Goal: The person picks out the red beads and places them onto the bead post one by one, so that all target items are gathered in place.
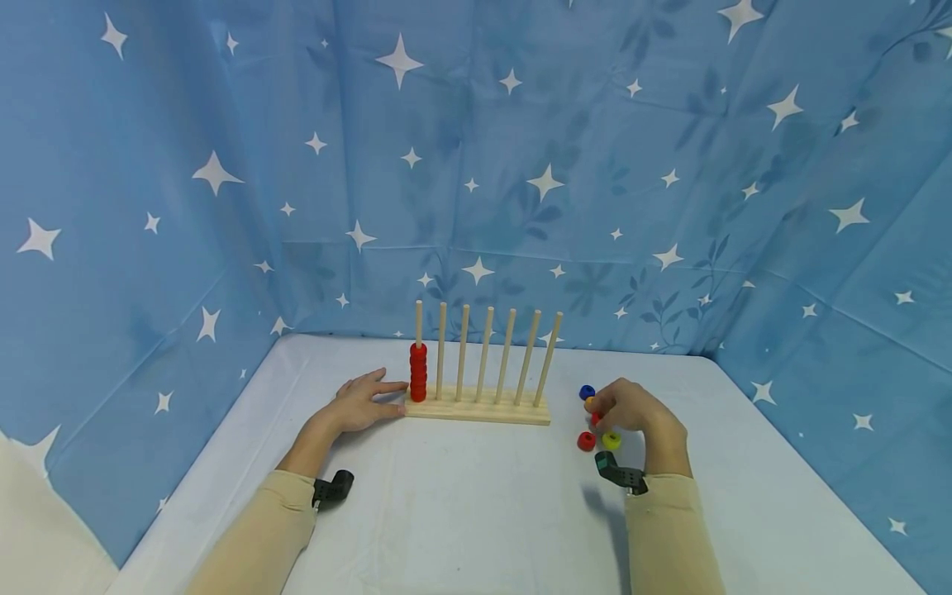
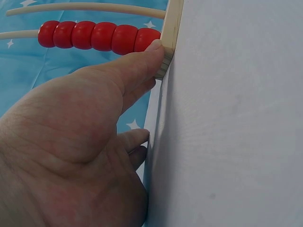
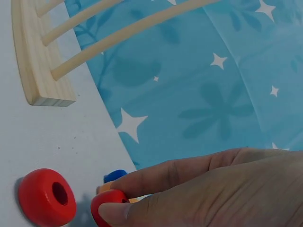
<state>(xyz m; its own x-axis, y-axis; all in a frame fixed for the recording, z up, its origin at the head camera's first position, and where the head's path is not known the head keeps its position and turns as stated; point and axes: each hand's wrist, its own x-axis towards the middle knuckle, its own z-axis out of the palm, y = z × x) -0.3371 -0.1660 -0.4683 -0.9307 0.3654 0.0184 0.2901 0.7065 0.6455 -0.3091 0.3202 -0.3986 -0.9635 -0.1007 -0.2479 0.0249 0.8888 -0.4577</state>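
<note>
A wooden peg stand (image 1: 476, 408) with several upright rods stands at mid-table. Red beads (image 1: 419, 373) are stacked on its leftmost rod. My left hand (image 1: 363, 402) holds the stand's left end between thumb and index finger, the thumb (image 2: 150, 56) right by the lowest bead in the left wrist view. Off the stand's right side, my right hand (image 1: 632, 406) pinches a red bead (image 3: 100, 208) between thumb and index finger. Another red bead (image 3: 46, 197) lies on the table beside it, its hole showing. The fingers partly hide an orange bead (image 1: 590, 403) behind the held one.
A blue bead (image 1: 587, 392) lies just beyond the right hand, and a yellow bead (image 1: 611, 440) nearer the wrist. White cloth covers the table (image 1: 461, 512). A blue star-patterned curtain (image 1: 476, 165) rises behind the table and along both sides.
</note>
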